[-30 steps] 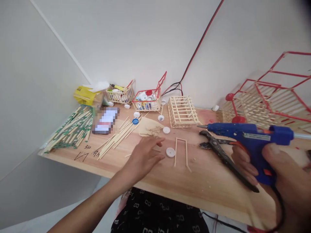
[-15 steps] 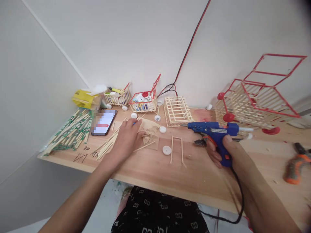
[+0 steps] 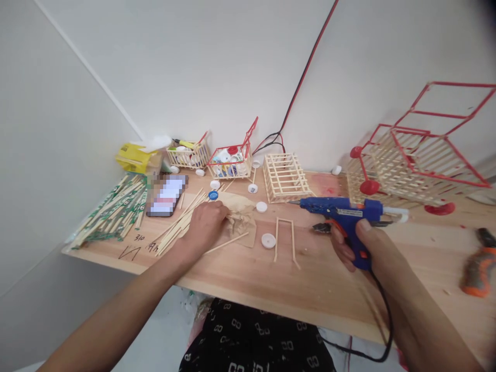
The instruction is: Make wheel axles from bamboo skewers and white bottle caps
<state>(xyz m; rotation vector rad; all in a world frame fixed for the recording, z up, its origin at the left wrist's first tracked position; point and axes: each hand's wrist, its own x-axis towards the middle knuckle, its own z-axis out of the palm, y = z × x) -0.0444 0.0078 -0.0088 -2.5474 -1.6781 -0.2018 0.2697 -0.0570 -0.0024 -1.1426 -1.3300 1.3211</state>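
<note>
My right hand (image 3: 360,243) is wrapped round the handle of a blue glue gun (image 3: 341,206). Its nozzle points left above the table, and a white glue stick (image 3: 399,214) sticks out of the back. Fingers curled down, my left hand (image 3: 207,222) rests at a crumpled sheet of brown paper (image 3: 244,227); its fingertips are hidden, so what they pinch does not show. Just beyond that hand lies a blue bottle cap (image 3: 213,195). Between my hands, a three-sided stick frame (image 3: 284,220) lies flat beside a white cap (image 3: 268,241) and another white cap (image 3: 261,207).
Loose sticks (image 3: 174,232) and a bag of sticks (image 3: 112,206) lie left, near a phone (image 3: 166,196). Along the wall stand two small stick carts (image 3: 188,155), a stick basket (image 3: 287,178) and a larger red-trimmed cart (image 3: 403,165). Orange-handled pliers (image 3: 476,274) lie far right.
My left hand has drawn slightly back and closed more, uncovering the blue cap. The brown paper looks more crumpled. The glue gun stays in my right hand, nearly unmoved.
</note>
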